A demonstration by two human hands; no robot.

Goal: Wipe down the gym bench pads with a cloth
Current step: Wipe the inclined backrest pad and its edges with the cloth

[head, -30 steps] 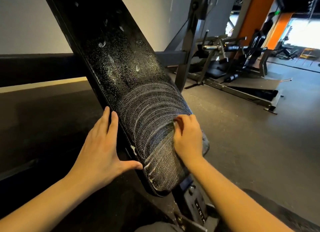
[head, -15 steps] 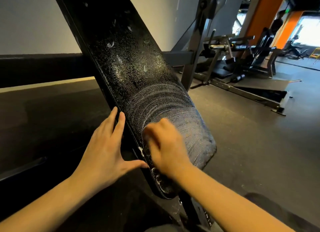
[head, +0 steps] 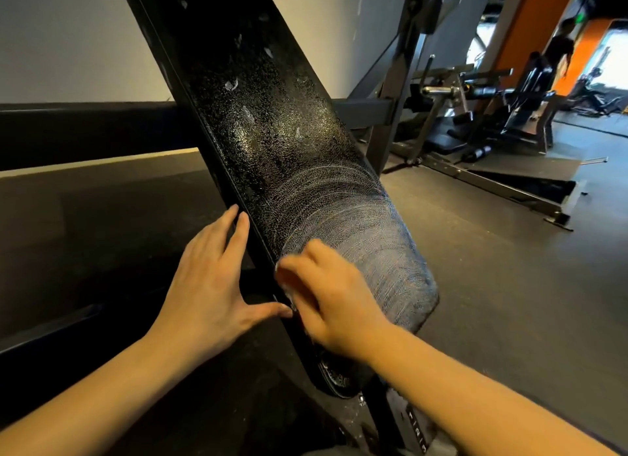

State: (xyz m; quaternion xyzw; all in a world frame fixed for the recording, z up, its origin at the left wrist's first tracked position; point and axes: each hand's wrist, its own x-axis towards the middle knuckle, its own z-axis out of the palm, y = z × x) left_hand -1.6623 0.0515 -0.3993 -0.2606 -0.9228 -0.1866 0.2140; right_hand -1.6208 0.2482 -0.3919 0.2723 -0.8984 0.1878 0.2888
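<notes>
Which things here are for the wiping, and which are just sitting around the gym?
For the job:
bench pad, speckled with drops and streaked lower down
cloth, mostly hidden under the right hand
left hand, flat against the pad's side edge

Just around:
gym machines behind
a person far back
orange pillar
floor
</notes>
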